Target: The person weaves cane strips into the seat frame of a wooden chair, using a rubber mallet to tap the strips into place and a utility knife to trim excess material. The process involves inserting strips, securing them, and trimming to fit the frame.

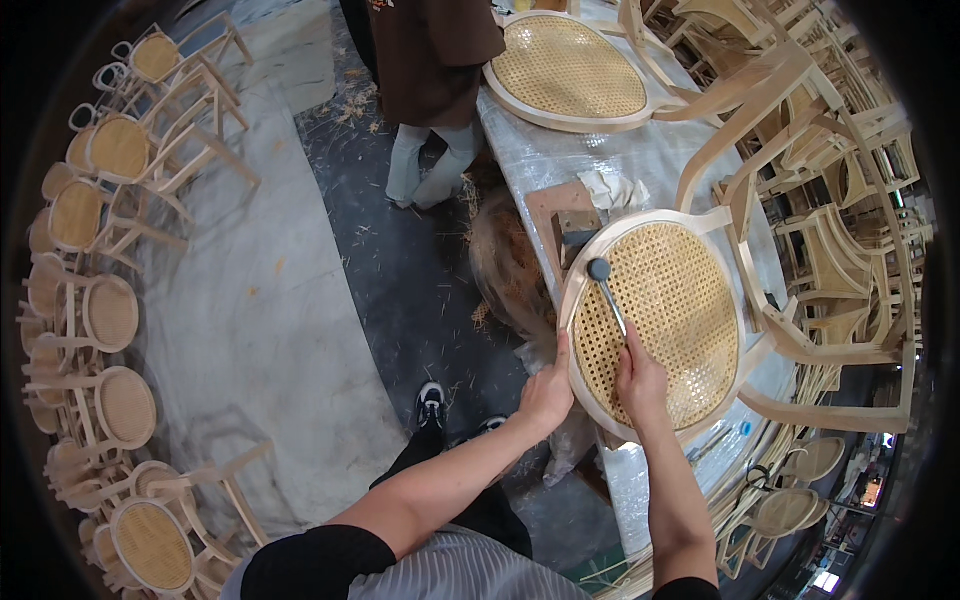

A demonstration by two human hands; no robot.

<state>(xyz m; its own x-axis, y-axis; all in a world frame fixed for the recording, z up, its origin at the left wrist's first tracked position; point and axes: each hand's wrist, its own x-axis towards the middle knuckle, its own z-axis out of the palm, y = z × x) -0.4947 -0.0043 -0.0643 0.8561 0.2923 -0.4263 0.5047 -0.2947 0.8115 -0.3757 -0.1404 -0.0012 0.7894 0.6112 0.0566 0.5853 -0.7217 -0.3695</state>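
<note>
A wooden chair lies on the workbench, its round seat of woven cane framed by a pale wooden rim and facing up. My right hand is closed round the handle of a mallet, whose dark round head is over the upper left part of the cane, near the rim. At the rim's left side, my left hand grips the wooden seat frame with its thumb along the edge. The fingers under the frame are hidden.
Plastic sheeting covers the bench, where a wooden block and crumpled paper lie. A co-worker stands by another cane-seated chair. Chair frames crowd the right; finished-looking chairs line the left.
</note>
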